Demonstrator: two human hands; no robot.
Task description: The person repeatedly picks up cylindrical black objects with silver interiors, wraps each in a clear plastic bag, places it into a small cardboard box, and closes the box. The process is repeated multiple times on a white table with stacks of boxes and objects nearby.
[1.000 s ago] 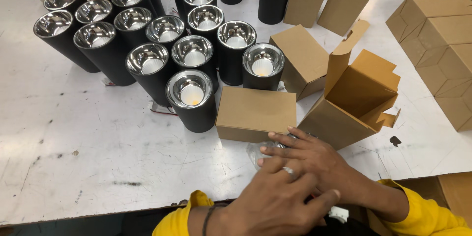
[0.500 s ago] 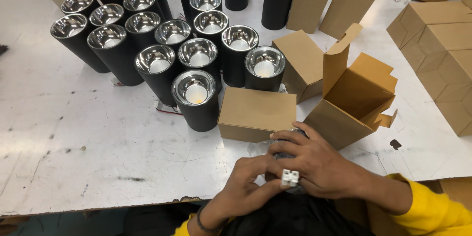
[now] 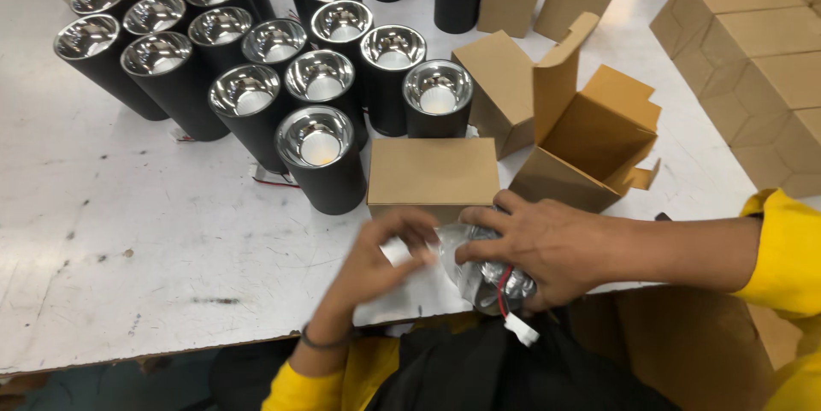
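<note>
Low in the middle of the frame, at the near edge of the white table [image 3: 128,231], both hands work on one small object. The right hand [image 3: 547,244] reaches in from the right, its fingers curled over a shiny metal part in clear plastic wrap [image 3: 492,278], from which red and black wires run down to a small white connector [image 3: 522,330] hanging just off the table edge. The left hand [image 3: 376,261] comes up from the bottom centre, a dark band at its wrist, and its thumb and fingertips pinch the loose plastic at the left end of that wrapped part (the exact point of grip is blurred).

Just above the hands lies a closed brown cardboard box [image 3: 432,173], its lower edge close to the fingertips. To its right, an open cardboard box [image 3: 590,141] lies tipped on its side with flaps spread. The upper left of the frame holds a cluster of black cylindrical lamps [image 3: 321,154] standing upright, silver reflectors facing up. More closed cartons [image 3: 753,60] are stacked at the upper right. Both sleeves are yellow.
</note>
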